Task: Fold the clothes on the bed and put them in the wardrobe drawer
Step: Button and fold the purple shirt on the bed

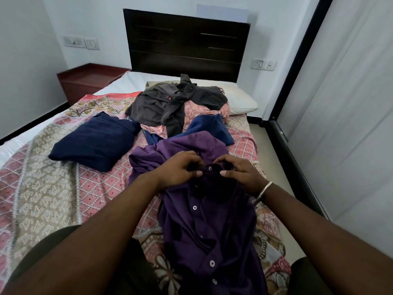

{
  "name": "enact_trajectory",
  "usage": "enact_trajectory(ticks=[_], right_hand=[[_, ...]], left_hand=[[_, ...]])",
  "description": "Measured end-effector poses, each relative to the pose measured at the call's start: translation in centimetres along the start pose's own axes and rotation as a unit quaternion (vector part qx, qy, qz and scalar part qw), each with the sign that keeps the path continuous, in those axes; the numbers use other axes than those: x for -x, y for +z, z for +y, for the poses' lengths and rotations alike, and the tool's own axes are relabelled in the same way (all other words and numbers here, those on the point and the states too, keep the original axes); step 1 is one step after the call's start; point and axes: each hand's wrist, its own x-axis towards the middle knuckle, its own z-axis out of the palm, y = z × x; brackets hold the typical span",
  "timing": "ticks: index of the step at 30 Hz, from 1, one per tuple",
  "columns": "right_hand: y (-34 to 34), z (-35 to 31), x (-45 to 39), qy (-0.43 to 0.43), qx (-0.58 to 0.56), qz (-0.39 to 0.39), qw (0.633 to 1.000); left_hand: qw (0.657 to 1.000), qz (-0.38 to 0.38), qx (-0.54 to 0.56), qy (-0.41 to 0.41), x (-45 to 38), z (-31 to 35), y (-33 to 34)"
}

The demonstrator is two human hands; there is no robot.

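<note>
I have both hands [180, 170] [240, 174] pinching the purple shirt [204, 226] collar; one navy fold [93, 141] done, pile [178, 103] left.

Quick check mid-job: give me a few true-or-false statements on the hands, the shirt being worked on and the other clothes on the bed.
1. Both hands, left hand and right hand, pinch the purple shirt near its collar. True.
2. The purple shirt is folded. False: it lies spread out lengthwise.
3. A folded navy garment lies to the left of it. True.
4. The dark grey shirt is neatly folded. False: it lies crumpled on the pile.
</note>
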Motion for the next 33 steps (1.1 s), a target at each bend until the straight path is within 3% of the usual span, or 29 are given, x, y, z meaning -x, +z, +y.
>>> enact_trajectory(ticks=[6,8,12,20,23,28,33], right_hand=[[-0.6,1.6,-0.3,0.045,0.008,0.009,0.999],[-0.6,2.8,-0.9,0.056,0.078,-0.012,0.995],[-0.4,4.9,-1.9,0.048,0.116,-0.066,0.990],[-0.3,9.1,-4.8,0.038,0.127,-0.117,0.984],[-2.0,11.5,-6.5,0.071,0.060,-0.148,0.985],[-5.0,13.1,-8.1,0.091,-0.100,-0.163,0.977],[-10.7,10.7,-8.3,0.101,0.071,-0.219,0.968]], left_hand=[[0.992,0.049,-0.091,-0.070,-0.1,-1.6,0.4],[0.982,0.012,-0.135,-0.133,-0.5,-2.4,0.5],[0.979,-0.056,-0.075,-0.180,-0.8,-4.2,0.8],[0.981,0.021,-0.059,-0.185,-3.3,-3.6,1.2],[0.971,0.040,0.016,-0.235,-4.7,-4.7,1.8],[0.946,0.135,0.115,-0.273,-7.1,-5.4,3.1],[0.948,0.128,0.037,-0.288,-10.1,0.3,0.9]])
